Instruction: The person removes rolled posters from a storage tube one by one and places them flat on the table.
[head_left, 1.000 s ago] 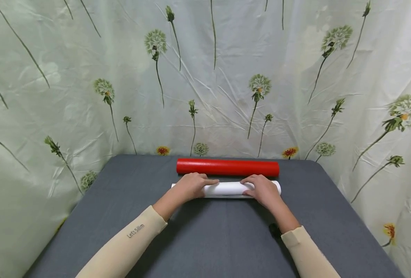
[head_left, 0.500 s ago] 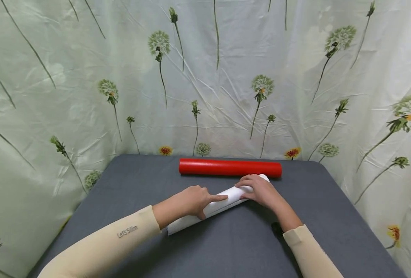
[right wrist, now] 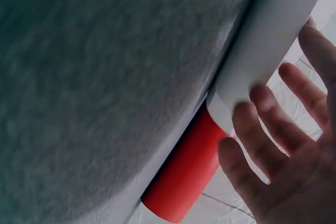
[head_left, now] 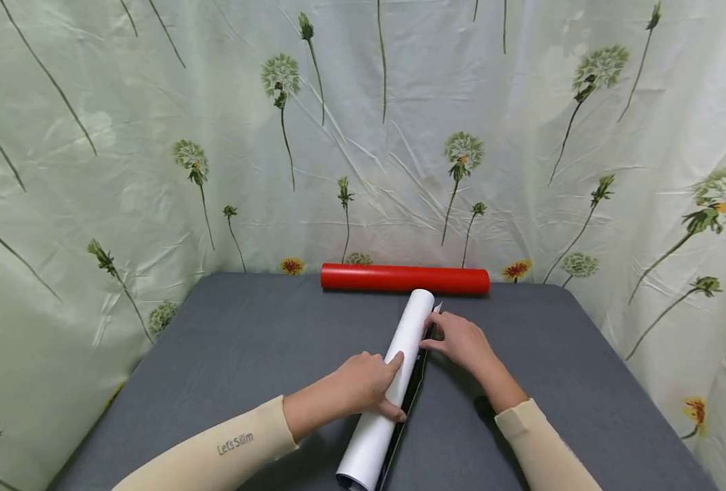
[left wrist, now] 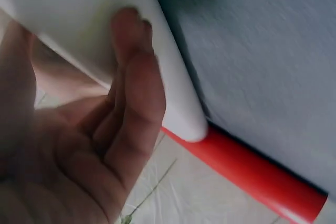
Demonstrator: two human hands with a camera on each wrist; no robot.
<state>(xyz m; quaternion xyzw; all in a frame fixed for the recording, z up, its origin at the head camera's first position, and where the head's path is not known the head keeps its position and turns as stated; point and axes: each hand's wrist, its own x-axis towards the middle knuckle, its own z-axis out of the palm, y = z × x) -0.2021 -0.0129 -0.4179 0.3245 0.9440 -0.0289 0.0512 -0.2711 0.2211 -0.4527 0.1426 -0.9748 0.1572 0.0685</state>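
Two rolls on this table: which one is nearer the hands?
The white roll: the left hand holds it, the right hand is beside it. The red roll lies crosswise beyond the white one's far end.

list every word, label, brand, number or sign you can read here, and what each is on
"Let's" – on the left sleeve, followed by a second word, possibly "Silim" or "Slim"; too small to be sure.
White roll: no readable text.
Red roll: no readable text.
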